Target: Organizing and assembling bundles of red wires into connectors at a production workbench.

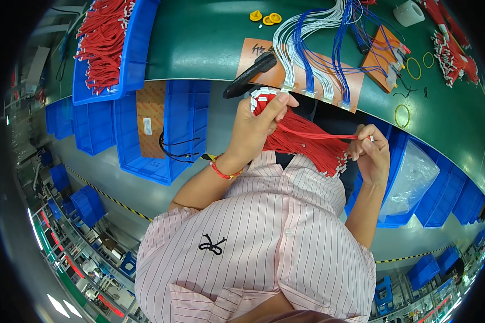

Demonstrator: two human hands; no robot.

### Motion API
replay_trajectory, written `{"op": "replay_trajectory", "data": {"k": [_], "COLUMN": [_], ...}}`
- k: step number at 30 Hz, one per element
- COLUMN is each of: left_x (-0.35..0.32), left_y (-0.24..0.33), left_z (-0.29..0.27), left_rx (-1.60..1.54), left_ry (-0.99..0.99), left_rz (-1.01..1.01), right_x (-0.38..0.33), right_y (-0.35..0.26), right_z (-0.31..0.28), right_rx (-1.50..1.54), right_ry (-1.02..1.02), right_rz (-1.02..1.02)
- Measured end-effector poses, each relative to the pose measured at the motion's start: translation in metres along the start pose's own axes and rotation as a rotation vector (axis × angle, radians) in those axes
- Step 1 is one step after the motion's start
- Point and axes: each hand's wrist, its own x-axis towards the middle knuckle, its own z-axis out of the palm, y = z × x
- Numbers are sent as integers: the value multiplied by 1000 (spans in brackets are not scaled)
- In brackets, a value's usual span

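A thick bundle of red wires [307, 139] with small white connectors at both ends lies across my lap, below the table edge. My left hand [268, 116] is closed around the bundle near its upper left end, by a cluster of white connectors [261, 97]. A few red strands stretch taut to the right, where my right hand [371, 148] pinches their end beside a small white connector. On the table just beyond, white and blue wires [302, 48] run down to clear connectors at the edge of an orange board [334, 81].
A blue bin [137, 46] full of red wires stands at the left on the green table [199, 43]. A black-handled tool [250, 75] juts over the table edge. Yellow rings [402, 116], a white roll [408, 13] and another red bundle [452, 59] lie rightward. Blue crates [161, 167] sit below.
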Motion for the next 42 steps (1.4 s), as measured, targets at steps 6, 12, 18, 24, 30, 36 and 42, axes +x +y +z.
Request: {"op": "replay_trajectory", "data": {"k": [6, 12, 18, 24, 30, 36, 42], "left_x": [3, 7, 6, 5, -9, -12, -3], "left_y": [-2, 1, 2, 13, 8, 4, 9], "left_z": [-2, -3, 1, -13, -20, -28, -18], "left_rx": [51, 38, -141, -286, -338, -275, -132], "left_ry": [1, -6, -27, -200, -236, -229, -199], "left_rz": [56, 74, -17, -185, -270, -258, -125], "right_x": [11, 23, 25, 26, 27, 26, 29], "right_y": [10, 13, 10, 10, 9, 16, 14], "right_z": [25, 56, 61, 63, 63, 59, 55], "right_rx": [-35, -243, -346, -373, -340, 84, 111], "right_ry": [-28, 148, 271, 332, 339, 280, 248], "right_rz": [-54, -2, -57, -86, -60, 37, 94]}}
